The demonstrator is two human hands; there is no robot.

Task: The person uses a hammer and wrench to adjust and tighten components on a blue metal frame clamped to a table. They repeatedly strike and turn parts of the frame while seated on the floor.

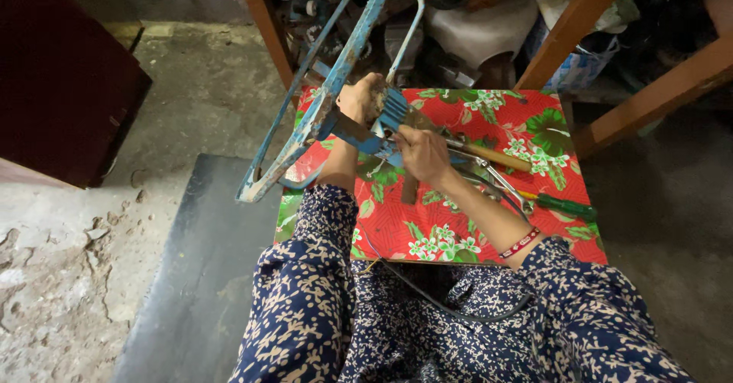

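Gripping the upper part of a worn blue metal frame (328, 96), the left hand (363, 96) was closed around a bar where several struts met, apparently to keep the frame from swinging or tipping. The frame leaned up and to the left from the worktop (550, 234), its lower end hanging out over the dark slab (206, 276) on the floor, so it needed that steadying hold. The worktop was covered by a red cloth with a green and white flower print, which gave a flat place close to the knees for small tools.

Pressing down beside the frame's blue bracket (382, 135), the right hand (422, 152) was curled around something at the joint; its fingers hid what it held, so I cannot tell whether it was a tool or part of the frame itself. It sat just right of the left hand, the two working the same spot from either side.

A tool with a wooden handle (496, 156) lay across the cloth just beyond the right hand, and a green-handled screwdriver (561, 206) rested nearer the right edge, both within easy reach. A thin black cable (443, 304) trailed from the worktop over the lap. A red beaded bracelet (521, 243) sat on the right wrist.
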